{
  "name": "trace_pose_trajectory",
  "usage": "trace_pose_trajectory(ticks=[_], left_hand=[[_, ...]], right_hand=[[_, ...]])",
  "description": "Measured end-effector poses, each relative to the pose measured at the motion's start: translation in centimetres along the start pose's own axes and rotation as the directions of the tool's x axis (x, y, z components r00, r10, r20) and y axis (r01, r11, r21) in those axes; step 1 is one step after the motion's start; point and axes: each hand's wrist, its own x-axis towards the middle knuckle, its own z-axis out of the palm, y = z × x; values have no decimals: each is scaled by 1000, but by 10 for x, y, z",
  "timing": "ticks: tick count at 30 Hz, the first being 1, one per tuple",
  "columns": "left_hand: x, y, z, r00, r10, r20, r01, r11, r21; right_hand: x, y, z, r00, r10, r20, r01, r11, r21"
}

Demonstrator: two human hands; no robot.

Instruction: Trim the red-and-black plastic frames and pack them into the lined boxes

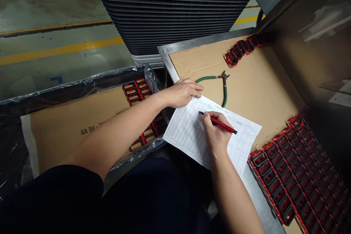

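A white sheet with a printed grid lies at the near edge of the cardboard-covered table. My left hand rests on its upper left corner, fingers stretched out. In my right hand is a red pen, its dark tip over the upper middle of the grid. Pliers with green handles lie spread apart just beyond the sheet, one handle end close to my left fingers.
Many red and black frames fill the right side, and a row of similar parts lies at the back. A plastic-lined bin with more frames stands left. Beyond the table is a dark slatted panel.
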Motion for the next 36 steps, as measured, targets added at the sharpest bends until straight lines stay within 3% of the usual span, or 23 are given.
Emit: trace_pose_trajectory(ticks=[6, 11, 17, 25, 36], left_hand=[[-1, 1, -1, 1000, -12, 15, 12, 1000, 1], [0, 0, 1, 1000, -2, -9, 2, 1000, -6], [0, 2, 1, 1000, -31, -4, 31, 999, -18], [-1, -1, 3, 1000, -10, -23, 10, 1000, -4], [-1, 1, 3, 1000, -28, -9, 27, 999, -25]], right_hand=[[1, 1, 0, 1000, 16, -3, -16, 999, 28], [4, 4, 1, 995, 71, -64, -59, 981, 184], [5, 9, 2, 991, 122, -54, -100, 947, 306], [2, 0, -2, 999, -30, -16, 31, 995, 96], [1, 1, 0, 1000, -19, -7, 19, 1000, 0]])
